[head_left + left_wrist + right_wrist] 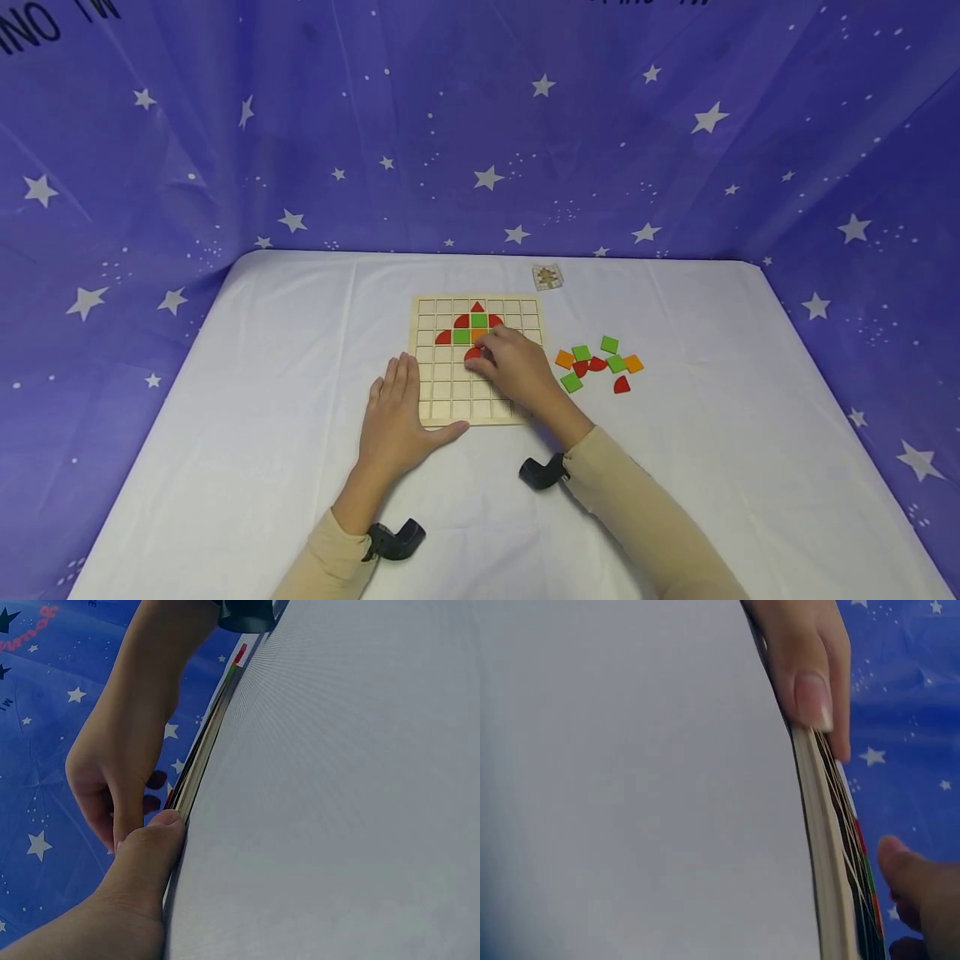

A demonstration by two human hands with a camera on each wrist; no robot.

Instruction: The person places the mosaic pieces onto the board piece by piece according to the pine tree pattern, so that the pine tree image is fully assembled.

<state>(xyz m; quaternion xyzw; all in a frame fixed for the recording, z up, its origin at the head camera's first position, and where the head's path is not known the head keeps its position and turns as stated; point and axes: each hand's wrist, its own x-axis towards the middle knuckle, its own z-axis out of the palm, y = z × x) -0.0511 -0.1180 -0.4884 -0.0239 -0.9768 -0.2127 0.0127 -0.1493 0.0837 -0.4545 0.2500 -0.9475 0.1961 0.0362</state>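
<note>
A pale wooden grid board (pixel 442 392) lies on the table. Red, green and orange pieces fill some upper cells, among them a red triangle (pixel 477 307), a green square (pixel 461 337) and an orange square (pixel 477 335). My right hand (pixel 521 367) is over the board, thumb and fingers curled at a red quarter-circle piece (pixel 472 354), which it pinches; its fingers partly cover the cells nearby. With fingers straight, my left hand (pixel 393 417) rests along the board's left edge, its thumb (pixel 146 855) at the near edge. Both wrist views show the board edge-on.
Loose green, orange and red pieces, such as a green square (pixel 610 344) and a red quarter-circle (pixel 622 385), lie right of the board. A small patterned card (pixel 547 277) sits behind it. A starry blue cloth (pixel 480 125) hangs around the white table (pixel 285 417).
</note>
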